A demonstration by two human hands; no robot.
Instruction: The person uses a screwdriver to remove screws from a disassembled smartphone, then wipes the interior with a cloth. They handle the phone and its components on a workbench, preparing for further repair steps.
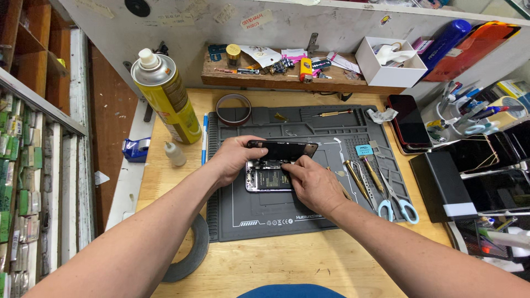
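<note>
An opened smartphone body (268,179) lies on the grey work mat (309,129), its battery and boards exposed. My left hand (234,157) holds the black screen panel (284,149), lifted and tilted up along the phone's far edge. My right hand (314,182) rests over the phone's right side, with its fingertips at the inside of the phone near the panel. Whether it pinches a small tool or part there is hidden by the fingers.
Scissors (400,204), tweezers and screwdrivers (361,176) lie on the mat's right part. A yellow spray can (168,96), a small white bottle (175,154) and a tape roll (233,109) stand at the left and back. Another phone (408,121) and black boxes (444,185) sit right.
</note>
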